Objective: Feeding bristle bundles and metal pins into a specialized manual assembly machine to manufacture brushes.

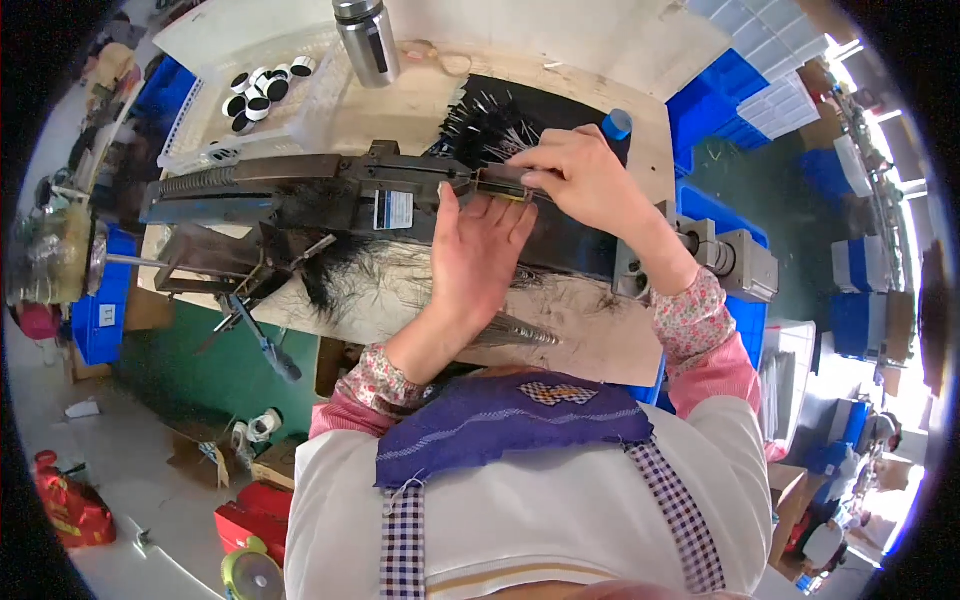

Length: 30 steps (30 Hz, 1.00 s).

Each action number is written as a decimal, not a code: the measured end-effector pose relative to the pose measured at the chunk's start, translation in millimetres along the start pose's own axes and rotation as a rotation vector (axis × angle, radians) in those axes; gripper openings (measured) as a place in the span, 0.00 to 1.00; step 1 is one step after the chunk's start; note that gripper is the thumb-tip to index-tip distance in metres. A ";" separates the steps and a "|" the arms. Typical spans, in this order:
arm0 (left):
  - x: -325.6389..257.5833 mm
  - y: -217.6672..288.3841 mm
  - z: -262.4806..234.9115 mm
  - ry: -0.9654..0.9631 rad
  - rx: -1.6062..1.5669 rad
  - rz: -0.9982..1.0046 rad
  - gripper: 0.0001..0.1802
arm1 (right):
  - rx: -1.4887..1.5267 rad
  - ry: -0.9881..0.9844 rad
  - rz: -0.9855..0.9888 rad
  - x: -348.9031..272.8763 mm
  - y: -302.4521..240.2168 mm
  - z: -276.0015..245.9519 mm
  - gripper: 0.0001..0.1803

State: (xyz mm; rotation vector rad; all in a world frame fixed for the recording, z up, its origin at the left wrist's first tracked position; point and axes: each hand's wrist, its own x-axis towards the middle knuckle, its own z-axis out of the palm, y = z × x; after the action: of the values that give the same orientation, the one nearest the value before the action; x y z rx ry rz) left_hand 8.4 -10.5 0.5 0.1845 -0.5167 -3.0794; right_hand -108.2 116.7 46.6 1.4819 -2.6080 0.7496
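A long dark metal machine (345, 178) lies across the wooden bench in front of me. My left hand (472, 258) rests on its right part, fingers stretched out, thumb raised along its left side. Just beyond those fingertips, my right hand (585, 178) is closed in a pinch at a narrow slot with a yellow strip. What the pinch holds, if anything, is too small to make out. Behind both hands, several thin wire stems with black bristles (490, 122) lie on a black sheet (560, 112). Loose dark hairs (385, 268) are scattered on the near side of the bench.
At the back left, a white plastic basket (185, 130) holds several black-and-white round pieces (258, 105). A steel flask (370, 45) stands beside it. A blue-capped bottle (617, 125) is behind my right hand. A grey motor-like unit (735, 262) juts out at the right bench edge.
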 end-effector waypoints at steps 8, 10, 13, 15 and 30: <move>2.0 -2.3 -19.3 -0.036 0.024 0.051 0.28 | 0.028 0.174 0.153 -9.8 -29.0 -16.0 0.09; 2.3 -1.0 -6.7 -0.008 0.052 0.059 0.26 | -0.107 0.149 0.077 -16.0 -30.5 -6.5 0.09; 8.1 8.3 -15.9 -0.230 -0.140 -0.001 0.29 | -0.272 -0.020 0.032 -15.2 -42.0 -1.2 0.08; 3.9 6.3 -13.9 -0.060 -0.043 -0.002 0.25 | -0.270 -0.022 0.032 -12.9 -45.8 1.3 0.11; -1.5 -28.5 -8.0 0.193 0.167 0.106 0.11 | -0.004 -0.213 0.302 -112.9 -37.4 39.5 0.16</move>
State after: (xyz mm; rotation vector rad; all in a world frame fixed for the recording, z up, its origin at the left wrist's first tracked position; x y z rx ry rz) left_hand 11.1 13.9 -16.2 0.4359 -0.7466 -2.8745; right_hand -9.1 173.6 -4.7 1.2441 -3.0367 0.6371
